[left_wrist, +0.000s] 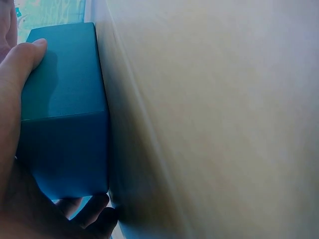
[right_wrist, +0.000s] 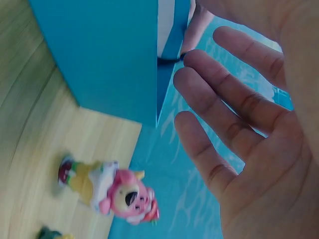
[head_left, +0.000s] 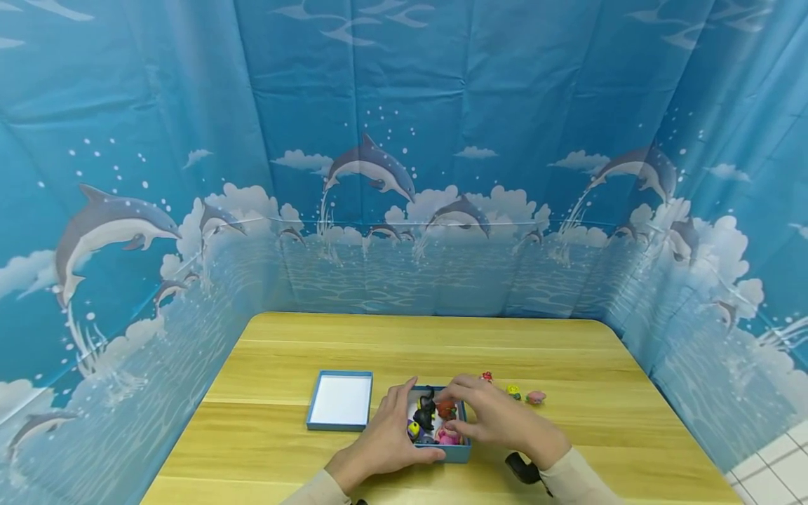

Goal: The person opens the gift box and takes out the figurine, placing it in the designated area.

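Note:
A blue box [head_left: 457, 455] stands on the table with several small toy figures inside. Among them are a black figure [head_left: 425, 412], an orange-red one [head_left: 446, 409], a pink one [head_left: 449, 435] and a yellow-and-purple one [head_left: 413, 429]. My left hand [head_left: 386, 436] grips the box from the left, its thumb along the near wall and its fingers around the side and far end. My right hand [head_left: 501, 414] reaches over the right rim, fingertips close to the orange-red figure. In the right wrist view its fingers [right_wrist: 214, 139] are spread and slightly bent beside the box wall, with nothing visible between them.
Left of the box lies a shallow blue lid [head_left: 341, 400], white inside up. Beyond my right hand are a red figure [head_left: 487, 376], a yellow figure [head_left: 513, 391] and a pink bear figure [right_wrist: 124, 196]. A dolphin-print curtain [head_left: 404, 266] surrounds the wooden table [head_left: 265, 456].

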The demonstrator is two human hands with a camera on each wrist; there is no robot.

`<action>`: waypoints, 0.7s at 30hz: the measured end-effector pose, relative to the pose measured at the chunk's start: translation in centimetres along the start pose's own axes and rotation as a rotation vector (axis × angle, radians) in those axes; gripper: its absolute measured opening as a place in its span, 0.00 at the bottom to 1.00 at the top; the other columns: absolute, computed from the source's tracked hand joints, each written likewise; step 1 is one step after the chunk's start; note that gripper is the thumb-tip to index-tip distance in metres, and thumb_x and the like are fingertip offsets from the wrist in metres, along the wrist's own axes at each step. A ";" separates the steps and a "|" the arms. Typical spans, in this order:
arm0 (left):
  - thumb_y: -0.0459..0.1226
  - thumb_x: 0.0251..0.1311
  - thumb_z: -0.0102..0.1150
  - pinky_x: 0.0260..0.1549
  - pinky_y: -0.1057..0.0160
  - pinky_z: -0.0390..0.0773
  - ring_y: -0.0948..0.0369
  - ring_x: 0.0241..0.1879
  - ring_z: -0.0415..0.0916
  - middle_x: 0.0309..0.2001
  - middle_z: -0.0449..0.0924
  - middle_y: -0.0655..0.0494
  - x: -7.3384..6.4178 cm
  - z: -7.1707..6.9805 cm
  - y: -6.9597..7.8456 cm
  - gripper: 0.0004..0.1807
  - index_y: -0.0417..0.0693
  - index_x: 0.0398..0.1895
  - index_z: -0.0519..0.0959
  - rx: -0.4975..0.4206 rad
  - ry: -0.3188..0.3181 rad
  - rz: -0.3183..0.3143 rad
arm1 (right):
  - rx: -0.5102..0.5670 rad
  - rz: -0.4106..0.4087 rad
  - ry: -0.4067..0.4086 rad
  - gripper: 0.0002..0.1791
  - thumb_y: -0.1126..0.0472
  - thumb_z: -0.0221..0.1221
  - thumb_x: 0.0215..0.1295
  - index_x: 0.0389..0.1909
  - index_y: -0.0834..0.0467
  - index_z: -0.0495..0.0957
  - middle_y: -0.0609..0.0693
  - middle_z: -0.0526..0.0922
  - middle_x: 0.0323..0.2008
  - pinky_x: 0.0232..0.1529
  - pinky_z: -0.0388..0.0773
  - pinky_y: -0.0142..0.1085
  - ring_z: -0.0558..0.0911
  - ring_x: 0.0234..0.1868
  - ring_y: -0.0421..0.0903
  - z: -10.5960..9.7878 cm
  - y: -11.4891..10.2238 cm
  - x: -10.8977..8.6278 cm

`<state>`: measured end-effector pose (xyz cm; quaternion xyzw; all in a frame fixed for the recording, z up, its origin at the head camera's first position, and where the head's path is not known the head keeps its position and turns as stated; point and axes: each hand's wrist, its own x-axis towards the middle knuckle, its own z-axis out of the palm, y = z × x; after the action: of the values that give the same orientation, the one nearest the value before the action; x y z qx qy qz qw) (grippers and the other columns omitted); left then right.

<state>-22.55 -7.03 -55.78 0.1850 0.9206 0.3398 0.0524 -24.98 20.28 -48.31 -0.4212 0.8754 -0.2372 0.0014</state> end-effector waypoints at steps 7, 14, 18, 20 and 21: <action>0.79 0.57 0.78 0.72 0.34 0.84 0.47 0.78 0.73 0.87 0.64 0.44 0.0 -0.2 0.1 0.79 0.53 0.99 0.45 -0.007 -0.003 0.000 | 0.090 0.005 -0.066 0.18 0.56 0.74 0.83 0.67 0.54 0.89 0.50 0.91 0.54 0.51 0.91 0.42 0.88 0.48 0.41 0.6 -0.5 1.7; 0.78 0.59 0.78 0.73 0.33 0.82 0.46 0.80 0.71 0.88 0.63 0.45 0.0 -0.3 0.0 0.79 0.53 0.99 0.44 -0.023 -0.008 0.011 | 0.169 -0.020 -0.122 0.18 0.57 0.73 0.84 0.68 0.52 0.89 0.52 0.92 0.56 0.45 0.86 0.30 0.85 0.42 0.35 1.1 -0.6 3.2; 0.77 0.59 0.78 0.75 0.32 0.81 0.43 0.83 0.69 0.89 0.61 0.45 -0.1 -0.3 -0.1 0.79 0.53 0.99 0.44 -0.038 -0.016 0.012 | 0.191 -0.047 -0.147 0.17 0.56 0.73 0.83 0.67 0.51 0.90 0.52 0.92 0.56 0.46 0.86 0.29 0.84 0.41 0.31 1.5 -0.4 3.9; 0.77 0.59 0.78 0.74 0.32 0.81 0.43 0.84 0.68 0.90 0.60 0.44 -0.2 -0.3 -0.2 0.79 0.53 0.99 0.44 -0.045 -0.017 0.011 | 0.206 -0.052 -0.163 0.17 0.56 0.74 0.83 0.66 0.51 0.90 0.52 0.92 0.56 0.46 0.87 0.29 0.84 0.42 0.28 1.8 -0.3 4.2; 0.77 0.59 0.78 0.74 0.32 0.81 0.43 0.84 0.68 0.90 0.60 0.44 -0.2 -0.2 -0.2 0.79 0.53 0.99 0.44 -0.050 -0.018 0.007 | 0.214 -0.053 -0.172 0.17 0.56 0.74 0.82 0.66 0.52 0.90 0.52 0.92 0.56 0.46 0.87 0.29 0.84 0.41 0.27 1.9 -0.2 4.3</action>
<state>-22.50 -7.38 -55.73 0.1901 0.9107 0.3611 0.0639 -27.25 16.17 -49.08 -0.4602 0.8304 -0.2921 0.1152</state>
